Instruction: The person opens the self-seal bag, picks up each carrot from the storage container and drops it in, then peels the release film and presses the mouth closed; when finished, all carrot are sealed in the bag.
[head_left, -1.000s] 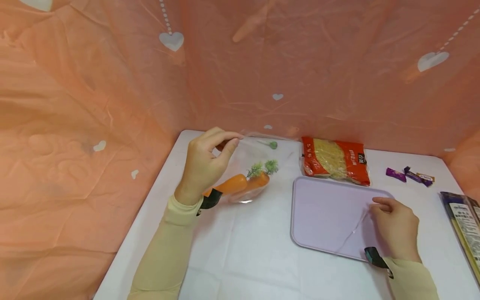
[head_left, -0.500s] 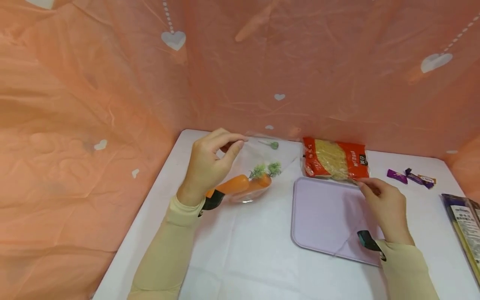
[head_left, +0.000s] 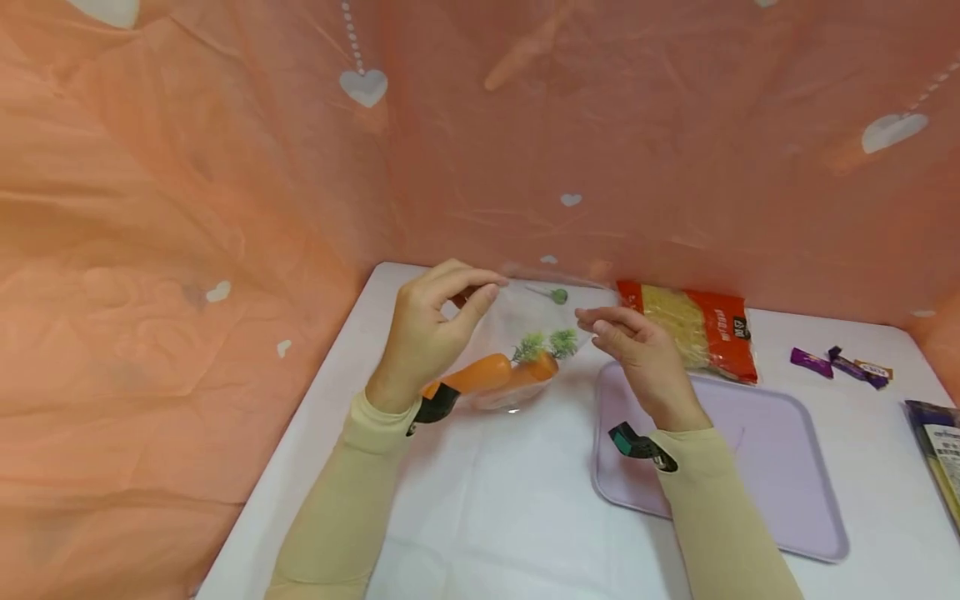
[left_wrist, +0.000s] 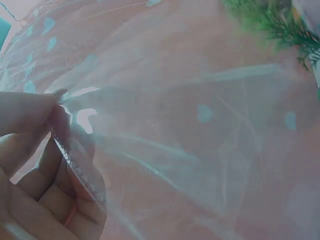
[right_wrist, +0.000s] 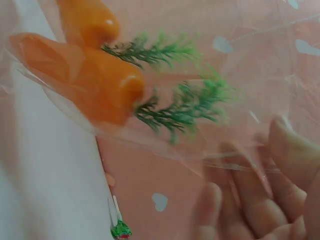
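Note:
A clear plastic bag (head_left: 510,321) hangs from my left hand (head_left: 442,325), whose thumb and fingers pinch its upper edge; the left wrist view shows the film creased at the pinch. Inside the bag lie two orange carrots (head_left: 480,373) with leafy green tops (right_wrist: 182,107). My right hand (head_left: 637,354) is at the bag's right edge, fingers slightly bent and thumb apart from them. In the right wrist view some fingers (right_wrist: 250,195) show through or beside the film; whether they touch it is unclear.
A lilac tray (head_left: 780,467) lies under my right forearm, with a thin clear strip (head_left: 741,440) on it. Behind it is a red noodle packet (head_left: 723,329). A green lollipop (head_left: 558,296), small wrapped sweets (head_left: 812,362) and a dark packet (head_left: 941,450) lie around the white table.
My right hand has moved left and away from me, from over the tray to the bag's edge, and no longer holds the thin clear strip. My left hand keeps its pinch.

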